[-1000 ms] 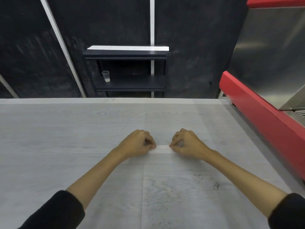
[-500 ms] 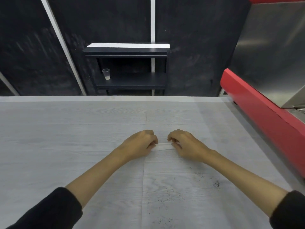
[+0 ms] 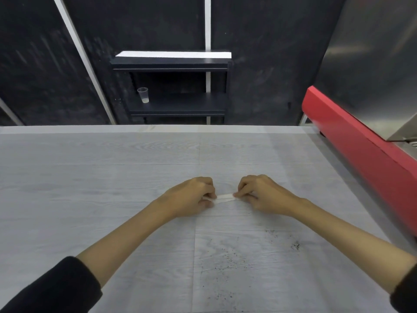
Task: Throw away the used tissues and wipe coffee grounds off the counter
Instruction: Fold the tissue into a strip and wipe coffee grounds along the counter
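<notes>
1. Since 1.0 s ago: both hands sit closer together, so less of the white strip shows between them; cam view has tipped slightly, shelf unit sits a bit higher in frame.
2. Left hand (image 3: 191,197): curled, thumb & fingertips pinched on the left end of the folded tissue (image 3: 224,197).
3. Right hand (image 3: 261,195): curled likewise, fingertips pinched on the tissue's right end.
4. Tissue: thin white strip, lying low at the counter (image 3: 90,188) surface btwn the two hands, mid-counter. Can't tell if it's touching the surface or just above it.
5. Coffee grounds (image 3: 237,263): dark specks scattered on the counter nearer the person than the hands, under/beside the right forearm; densest clump (image 3: 296,246) twd the right.
6. Counter: pale grey wood-grain, far edge runs straight across the frame.
7. Red-and-steel machine (image 3: 361,159) along the counter's right side, well apart from the hands.
8. Beyond the counter: dark shelf unit (image 3: 173,64) w/ white top against a dark wall; clear plastic cup (image 3: 143,95) upright on its lower shelf, left end, a little white stuff at the bottom.
9. Black sleeves (image 3: 56,288) at both forearms, pushed up.
</notes>
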The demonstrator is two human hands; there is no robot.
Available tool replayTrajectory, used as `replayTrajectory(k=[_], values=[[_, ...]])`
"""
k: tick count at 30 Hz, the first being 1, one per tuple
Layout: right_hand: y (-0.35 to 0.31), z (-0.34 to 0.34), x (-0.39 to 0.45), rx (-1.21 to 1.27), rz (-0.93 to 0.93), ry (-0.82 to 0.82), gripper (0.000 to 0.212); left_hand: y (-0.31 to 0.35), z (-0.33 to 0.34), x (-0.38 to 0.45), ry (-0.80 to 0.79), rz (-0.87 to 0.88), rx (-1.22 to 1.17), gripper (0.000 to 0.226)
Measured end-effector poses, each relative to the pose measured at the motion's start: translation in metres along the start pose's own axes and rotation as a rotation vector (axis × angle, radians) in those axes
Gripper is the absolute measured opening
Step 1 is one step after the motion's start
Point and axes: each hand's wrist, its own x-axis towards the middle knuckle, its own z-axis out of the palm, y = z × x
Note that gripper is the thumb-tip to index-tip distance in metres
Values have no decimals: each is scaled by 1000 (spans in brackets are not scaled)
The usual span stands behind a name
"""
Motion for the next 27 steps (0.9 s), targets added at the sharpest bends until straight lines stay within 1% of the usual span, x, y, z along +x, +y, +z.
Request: replayTrajectory(k=[2,5,9,15,19,22,25,27], values=[[-1,-2,2,35,25,6,17,1,0,1,36,-23,-26,14],[-2,0,6,-11,13,17,17,0,2,5,96,-33,-17,13],[4,-1,8,-69,14,74,20,-4,2,17,130,-61,-25,16],[2,4,-10,-78,-34,169,23,5,11,13,158,-15,-46,17],[-15,13,-50,-58,-84,132,26,22,23,-20,123,88,-57,19],[-28,16,-80,-5,-74,81,28,41,31,-45,98,183,-31,18],[-30,6,-85,63,-6,11,26,51,28,-42,67,138,-74,22],[-23,-6,-69,84,43,52,20,48,21,-24,79,72,-92,24]])
